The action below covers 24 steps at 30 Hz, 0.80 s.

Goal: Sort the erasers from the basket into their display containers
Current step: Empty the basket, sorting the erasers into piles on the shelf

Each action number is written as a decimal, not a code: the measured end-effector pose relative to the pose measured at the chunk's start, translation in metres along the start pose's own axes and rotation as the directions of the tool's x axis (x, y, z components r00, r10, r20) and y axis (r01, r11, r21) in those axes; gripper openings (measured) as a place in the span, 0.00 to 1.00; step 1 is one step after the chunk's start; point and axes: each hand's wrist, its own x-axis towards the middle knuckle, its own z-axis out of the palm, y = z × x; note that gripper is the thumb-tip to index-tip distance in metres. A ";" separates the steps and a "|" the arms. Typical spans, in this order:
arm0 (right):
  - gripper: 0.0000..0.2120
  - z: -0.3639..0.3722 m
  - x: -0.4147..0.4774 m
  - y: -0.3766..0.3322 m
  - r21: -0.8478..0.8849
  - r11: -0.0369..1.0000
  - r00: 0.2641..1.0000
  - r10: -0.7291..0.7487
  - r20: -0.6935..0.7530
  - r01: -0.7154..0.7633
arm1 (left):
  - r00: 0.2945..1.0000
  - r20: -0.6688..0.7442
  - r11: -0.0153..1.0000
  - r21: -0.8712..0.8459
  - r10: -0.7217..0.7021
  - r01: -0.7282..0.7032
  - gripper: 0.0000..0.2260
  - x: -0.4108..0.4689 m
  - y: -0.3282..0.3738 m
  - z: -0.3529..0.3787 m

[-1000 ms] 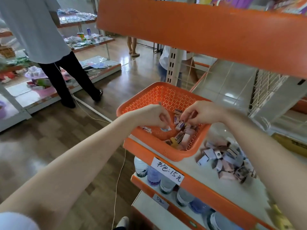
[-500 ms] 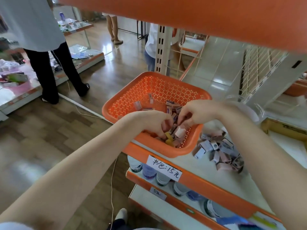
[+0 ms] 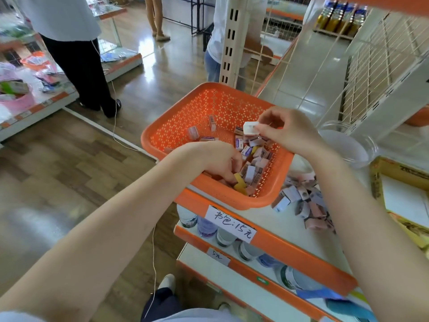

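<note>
Above shelf (image 3: 290, 231), right grip (image 3: 290, 131) pinches white eraser (image 3: 250, 127) over basket (image 3: 209, 89); left grip (image 3: 216, 162) among erasers (image 3: 255, 156), unclear.

Cannot see fingertips of the left hand (image 3: 214, 162), buried among erasers (image 3: 251, 174) in the basket (image 3: 197, 112), nor tell any grip. Cannot read eraser labels. Loses the cardboard box (image 3: 380, 175) past the right edge.

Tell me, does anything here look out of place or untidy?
Yes. A pile of erasers lies loose on the shelf, right of the orange basket, not in any container. The basket also seems to overhang the shelf's front edge.
</note>
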 end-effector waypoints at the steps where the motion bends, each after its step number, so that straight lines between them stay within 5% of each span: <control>1: 0.02 0.000 -0.001 -0.001 0.009 1.000 1.000 0.005 -0.004 -0.005 | 1.000 0.000 1.000 -0.006 0.004 -0.004 0.11 0.000 0.000 0.000; 6: 0.02 0.002 -0.003 -0.001 0.072 0.997 0.998 0.027 -0.065 -0.022 | 0.998 -0.051 0.999 -0.033 0.042 -0.043 0.21 0.000 0.007 0.001; 14: 0.02 0.004 -0.004 -0.003 0.082 0.996 0.992 0.042 -0.115 -0.032 | 0.992 -0.090 0.976 0.207 0.090 -0.070 0.23 0.005 0.009 0.004; 24: 0.01 -0.005 -0.013 -0.007 0.245 0.969 0.983 0.079 -0.166 -0.037 | 0.904 -0.423 0.998 0.005 0.062 -0.066 0.22 -0.009 0.009 -0.007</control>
